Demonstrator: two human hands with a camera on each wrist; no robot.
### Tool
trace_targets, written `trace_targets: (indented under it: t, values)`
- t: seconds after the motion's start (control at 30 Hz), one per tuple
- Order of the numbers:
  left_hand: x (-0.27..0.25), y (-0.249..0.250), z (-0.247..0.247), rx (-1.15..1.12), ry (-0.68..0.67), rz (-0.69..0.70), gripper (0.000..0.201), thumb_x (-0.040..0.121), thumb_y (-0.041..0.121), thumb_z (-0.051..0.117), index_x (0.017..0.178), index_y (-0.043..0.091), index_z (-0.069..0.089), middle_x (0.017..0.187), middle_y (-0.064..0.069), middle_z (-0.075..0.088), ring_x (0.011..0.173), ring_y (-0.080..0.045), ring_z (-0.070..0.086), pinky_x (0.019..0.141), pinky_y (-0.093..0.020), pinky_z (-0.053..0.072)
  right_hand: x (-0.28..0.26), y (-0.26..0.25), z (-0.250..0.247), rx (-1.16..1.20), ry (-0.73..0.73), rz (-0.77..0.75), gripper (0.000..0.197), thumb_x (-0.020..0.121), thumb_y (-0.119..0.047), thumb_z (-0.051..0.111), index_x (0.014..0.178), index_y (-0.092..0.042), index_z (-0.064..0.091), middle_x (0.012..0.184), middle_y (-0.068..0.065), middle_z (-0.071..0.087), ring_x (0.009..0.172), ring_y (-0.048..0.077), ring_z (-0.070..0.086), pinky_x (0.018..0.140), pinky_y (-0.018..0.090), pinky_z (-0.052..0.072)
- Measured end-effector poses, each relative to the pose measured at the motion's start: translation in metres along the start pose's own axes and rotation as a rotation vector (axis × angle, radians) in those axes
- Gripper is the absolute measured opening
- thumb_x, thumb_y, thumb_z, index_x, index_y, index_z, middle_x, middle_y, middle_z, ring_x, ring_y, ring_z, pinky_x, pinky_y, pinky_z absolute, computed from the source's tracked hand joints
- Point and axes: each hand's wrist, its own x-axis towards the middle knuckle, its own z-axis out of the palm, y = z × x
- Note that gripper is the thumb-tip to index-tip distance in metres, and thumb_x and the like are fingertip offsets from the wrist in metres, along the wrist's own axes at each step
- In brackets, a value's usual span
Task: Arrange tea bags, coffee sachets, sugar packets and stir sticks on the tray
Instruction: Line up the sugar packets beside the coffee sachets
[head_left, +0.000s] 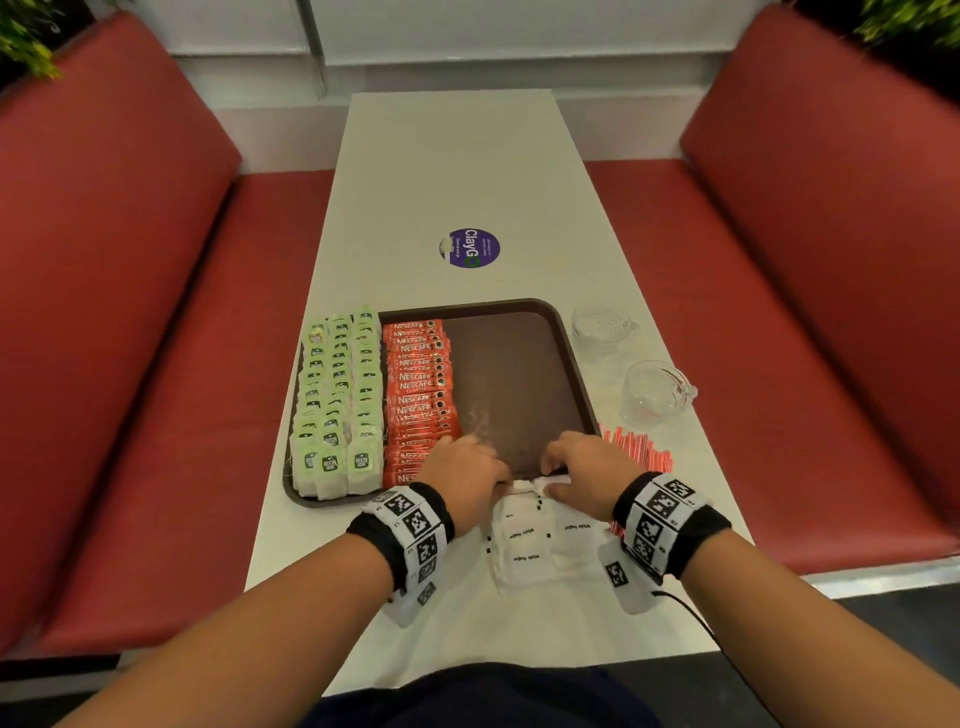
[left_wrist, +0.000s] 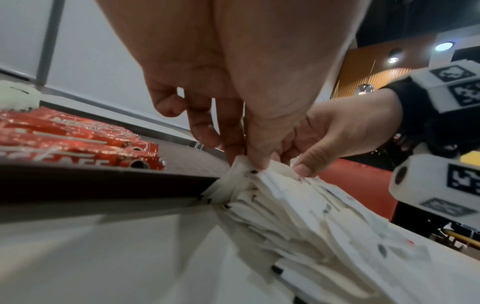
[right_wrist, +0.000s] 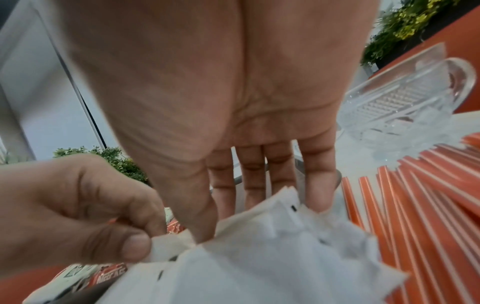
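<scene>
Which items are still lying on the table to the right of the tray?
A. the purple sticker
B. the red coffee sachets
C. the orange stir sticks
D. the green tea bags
C: the orange stir sticks lie on the white table beside the right rim of the brown tray, near two glass cups.

"Nescafé" on coffee sachets (head_left: 418, 384)

A brown tray (head_left: 566, 332) lay at frame centre on the white worktop (head_left: 447, 171), holding green tea bags (head_left: 337, 400) and red coffee sachets (head_left: 421, 384). Both hands, left hand (head_left: 462, 480) and right hand (head_left: 584, 470), gripped white sugar packets (head_left: 530, 540) at its lower edge; orange stir sticks (head_left: 641, 449) lay right.
</scene>
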Motion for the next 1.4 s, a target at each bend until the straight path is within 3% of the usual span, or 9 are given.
trace_targets:
  t: [0.3,0.43,0.53,0.7,0.8,0.9,1.0,1.23,1.4]
  values:
    - [0.001,0.000,-0.008,-0.248,0.183,0.035,0.017,0.098,0.037,0.051,0.096,0.029,0.067,0.093,0.013,0.061,0.089,-0.010,0.049,0.085,-0.034,0.040,-0.010,-0.005,-0.005,0.164,0.114,-0.131,0.032,0.091,-0.039,0.065,0.121,-0.027,0.067,0.110,-0.008,0.064,0.098,0.009,0.060,0.089,0.030,0.050]
    - [0.001,0.000,-0.022,-0.418,0.242,0.015,0.010,0.096,0.034,0.055,0.093,0.029,0.063,0.086,0.015,0.056,0.080,-0.007,0.050,0.077,-0.030,0.044,-0.005,-0.006,-0.006,0.226,0.192,-0.112,0.019,0.091,-0.038,0.065,0.094,-0.019,0.067,0.085,-0.005,0.062,0.077,0.014,0.058,0.073,0.036,0.050]
    - [-0.002,-0.004,-0.030,-0.565,0.253,-0.029,0.025,0.103,0.041,0.044,0.095,0.025,0.062,0.077,0.009,0.058,0.070,-0.005,0.052,0.065,-0.025,0.042,-0.002,-0.009,-0.010,0.317,0.205,-0.115,0.016,0.094,-0.030,0.064,0.092,-0.014,0.060,0.083,-0.001,0.060,0.074,0.017,0.058,0.069,0.036,0.050]
    - [-0.001,-0.019,-0.036,-0.655,0.102,-0.178,0.060,0.101,0.058,0.016,0.099,0.018,0.061,0.073,-0.002,0.066,0.067,-0.020,0.065,0.068,-0.037,0.052,-0.001,-0.018,-0.021,0.400,0.325,-0.146,0.008,0.093,-0.023,0.067,0.095,-0.019,0.060,0.088,-0.006,0.059,0.075,0.005,0.053,0.067,0.023,0.044]
    - [0.003,-0.023,-0.036,-0.923,0.051,-0.208,0.048,0.105,0.053,0.026,0.108,0.024,0.065,0.081,-0.003,0.073,0.063,-0.016,0.068,0.061,-0.029,0.049,0.000,-0.022,-0.024,0.410,0.361,-0.158,0.009,0.091,-0.019,0.068,0.095,-0.017,0.060,0.089,-0.002,0.060,0.073,0.006,0.052,0.066,0.025,0.044]
    - [0.007,-0.026,-0.036,-0.865,0.162,-0.173,0.021,0.103,0.035,0.048,0.111,0.028,0.065,0.089,0.006,0.072,0.068,-0.010,0.067,0.068,-0.038,0.056,0.002,-0.026,-0.026,0.442,0.386,-0.200,0.011,0.087,-0.010,0.068,0.092,-0.017,0.060,0.091,-0.003,0.060,0.076,0.012,0.056,0.069,0.026,0.046]
    - [0.009,-0.024,-0.038,-0.993,0.184,-0.184,0.011,0.096,0.021,0.062,0.105,0.025,0.066,0.090,0.002,0.073,0.069,-0.018,0.071,0.072,-0.045,0.061,0.008,-0.024,-0.028,0.436,0.419,-0.253,0.019,0.083,-0.005,0.068,0.089,-0.021,0.061,0.094,-0.005,0.057,0.080,0.012,0.056,0.071,0.025,0.046]
    - [0.012,-0.035,-0.041,-1.144,0.236,-0.165,0.028,0.082,0.012,0.079,0.104,0.024,0.067,0.095,-0.001,0.072,0.083,-0.026,0.067,0.076,-0.038,0.059,0.022,-0.018,-0.027,0.464,0.424,-0.219,0.027,0.084,-0.004,0.068,0.100,-0.023,0.056,0.104,-0.006,0.056,0.087,0.009,0.056,0.077,0.023,0.048]
    - [0.017,-0.043,-0.048,-1.165,0.207,-0.170,0.044,0.083,0.006,0.077,0.120,0.024,0.060,0.103,-0.010,0.067,0.084,-0.027,0.066,0.083,-0.046,0.058,0.030,-0.017,-0.031,0.479,0.351,-0.188,0.028,0.094,-0.009,0.060,0.119,-0.021,0.056,0.099,-0.007,0.066,0.077,-0.001,0.056,0.069,0.018,0.041]
